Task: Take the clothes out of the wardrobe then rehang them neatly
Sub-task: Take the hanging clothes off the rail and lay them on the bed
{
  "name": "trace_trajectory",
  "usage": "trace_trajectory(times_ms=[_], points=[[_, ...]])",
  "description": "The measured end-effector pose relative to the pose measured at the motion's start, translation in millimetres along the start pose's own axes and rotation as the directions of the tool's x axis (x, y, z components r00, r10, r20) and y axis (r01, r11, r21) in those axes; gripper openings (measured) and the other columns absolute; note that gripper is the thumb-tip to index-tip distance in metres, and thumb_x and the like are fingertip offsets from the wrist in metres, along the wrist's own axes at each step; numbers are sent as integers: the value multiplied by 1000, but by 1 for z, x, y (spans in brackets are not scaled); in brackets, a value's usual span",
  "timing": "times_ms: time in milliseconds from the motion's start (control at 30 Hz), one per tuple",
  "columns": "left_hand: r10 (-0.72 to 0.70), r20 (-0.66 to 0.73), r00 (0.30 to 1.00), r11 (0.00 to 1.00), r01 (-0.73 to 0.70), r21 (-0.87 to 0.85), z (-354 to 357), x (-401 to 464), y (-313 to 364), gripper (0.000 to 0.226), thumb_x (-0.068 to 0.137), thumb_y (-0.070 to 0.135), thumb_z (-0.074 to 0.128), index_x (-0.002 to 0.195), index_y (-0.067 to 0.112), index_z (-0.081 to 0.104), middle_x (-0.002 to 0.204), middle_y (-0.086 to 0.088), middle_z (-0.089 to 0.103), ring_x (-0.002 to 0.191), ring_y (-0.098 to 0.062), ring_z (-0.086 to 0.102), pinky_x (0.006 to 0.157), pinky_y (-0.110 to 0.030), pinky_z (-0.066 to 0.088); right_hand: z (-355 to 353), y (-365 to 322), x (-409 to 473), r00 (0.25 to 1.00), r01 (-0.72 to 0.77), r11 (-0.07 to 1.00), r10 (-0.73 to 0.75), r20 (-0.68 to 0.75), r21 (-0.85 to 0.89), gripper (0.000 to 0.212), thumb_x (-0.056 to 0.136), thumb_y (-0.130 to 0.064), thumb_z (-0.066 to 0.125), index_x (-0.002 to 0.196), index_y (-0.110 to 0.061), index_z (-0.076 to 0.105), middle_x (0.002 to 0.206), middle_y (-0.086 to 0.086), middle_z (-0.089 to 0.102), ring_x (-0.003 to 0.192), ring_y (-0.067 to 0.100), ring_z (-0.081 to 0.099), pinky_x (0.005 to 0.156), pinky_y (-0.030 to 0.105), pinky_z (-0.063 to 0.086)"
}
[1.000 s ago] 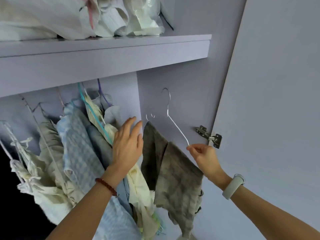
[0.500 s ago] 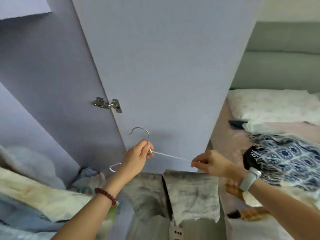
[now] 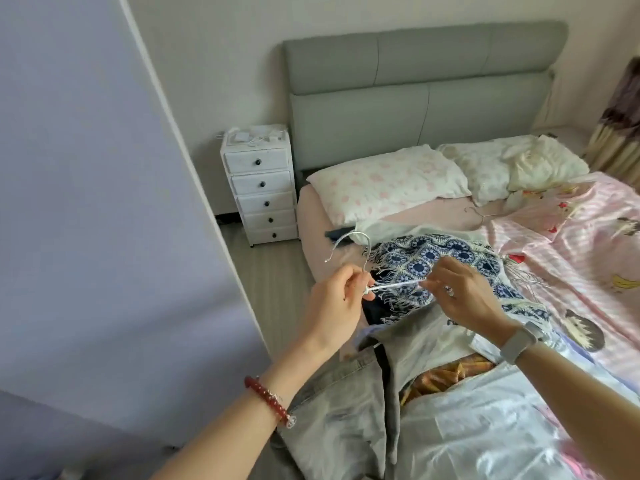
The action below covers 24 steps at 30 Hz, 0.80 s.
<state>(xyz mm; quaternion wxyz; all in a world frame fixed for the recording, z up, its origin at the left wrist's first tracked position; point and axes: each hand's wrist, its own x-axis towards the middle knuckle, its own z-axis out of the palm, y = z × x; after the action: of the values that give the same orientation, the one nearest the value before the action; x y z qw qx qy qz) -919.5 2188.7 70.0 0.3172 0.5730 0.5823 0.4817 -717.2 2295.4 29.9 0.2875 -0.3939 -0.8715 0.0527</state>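
Nearest you, grey trousers hang from a white wire hanger over the foot of the bed, beside pale, shiny garments and an orange patterned cloth. Your left hand, a red bead bracelet on its wrist, pinches the hanger at the base of its hook; your right hand, with a ring and a grey wristband, pinches its shoulder wire. Beyond lies a blue-and-white fringed shawl on a pink cartoon-print sheet, then two floral pillows. Another wire hanger lies bare on the bed. No writing or label is legible. The lilac wardrobe door stands left, a white drawer unit and grey padded headboard behind.
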Motion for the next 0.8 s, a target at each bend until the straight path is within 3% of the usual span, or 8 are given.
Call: trace_trajectory(times_ms=[100, 167, 267, 367, 467, 567, 700, 800], points=[[33, 17, 999, 993, -35, 111, 35, 65, 9, 20, 95, 16, 47, 77, 18, 54, 65, 17, 56, 60, 11, 58, 51, -7, 37, -5, 44, 15, 999, -19, 1000, 19, -39, -11, 30, 89, -23, 46, 83, -1, 65, 73, 7, 64, 57, 16, 58, 49, 23, 46], [40, 9, 999, 979, -41, 201, 53, 106, 11, 20, 96, 20, 47, 80, 13, 57, 65, 16, 58, 59, 11, 58, 49, -8, 39, -8, 68, 29, 1000, -27, 1000, 26, -16, -12, 20, 88, -15, 50, 90, -1, 64, 73, 6, 67, 52, 10, 56, 45, 18, 42], [61, -72, 995, 937, -33, 347, 70, 159, 11, 21, 96, 24, 47, 84, 14, 60, 73, 8, 66, 63, -6, 63, 51, -21, 46, -8, 95, 51, 1000, -26, 1000, 26, 14, 3, 18, 85, -9, 51, 95, -1, 64, 72, 7, 69, 43, 7, 51, 34, 13, 36], [140, -184, 973, 915, -56, 400, 76, 197, 9, 20, 96, 20, 46, 82, 13, 59, 75, 8, 63, 65, -16, 63, 54, -28, 44, 4, 110, 74, 1000, -5, 997, 4, 12, 75, 24, 90, -12, 44, 98, 1, 62, 76, 11, 70, 47, 23, 62, 35, 33, 48], [226, -308, 924, 903, -80, 423, 70, 228, 7, 20, 95, 16, 49, 88, 9, 65, 76, -5, 67, 64, -21, 59, 55, -28, 40, 18, 112, 104, 999, -28, 982, 34, -29, 184, 24, 92, -13, 40, 97, 1, 59, 68, 10, 66, 42, 21, 54, 36, 36, 46], [313, -394, 864, 892, -126, 434, 57, 262, 12, 21, 95, 14, 49, 96, 6, 68, 81, -13, 69, 71, -28, 61, 67, -42, 49, 23, 112, 142, 995, -60, 962, 78, -57, 266, 30, 93, -19, 37, 101, 0, 59, 78, 13, 69, 47, 24, 56, 42, 40, 47], [447, -412, 794, 820, -181, 542, 52, 321, 25, 22, 93, 18, 51, 95, 10, 71, 69, -10, 66, 71, -32, 57, 73, -45, 45, 19, 127, 194, 977, -80, 907, 153, -146, 413, 22, 94, -13, 44, 99, -2, 62, 78, -1, 66, 49, 3, 44, 50, 24, 36], [552, -380, 742, 726, -203, 657, 62, 373, 29, 24, 92, 19, 50, 102, 11, 70, 88, -9, 67, 89, -33, 58, 83, -44, 40, 24, 149, 226, 945, -181, 839, 293, -145, 513, 18, 94, -8, 45, 98, -3, 62, 61, -18, 49, 42, 6, 42, 47, 15, 28]])
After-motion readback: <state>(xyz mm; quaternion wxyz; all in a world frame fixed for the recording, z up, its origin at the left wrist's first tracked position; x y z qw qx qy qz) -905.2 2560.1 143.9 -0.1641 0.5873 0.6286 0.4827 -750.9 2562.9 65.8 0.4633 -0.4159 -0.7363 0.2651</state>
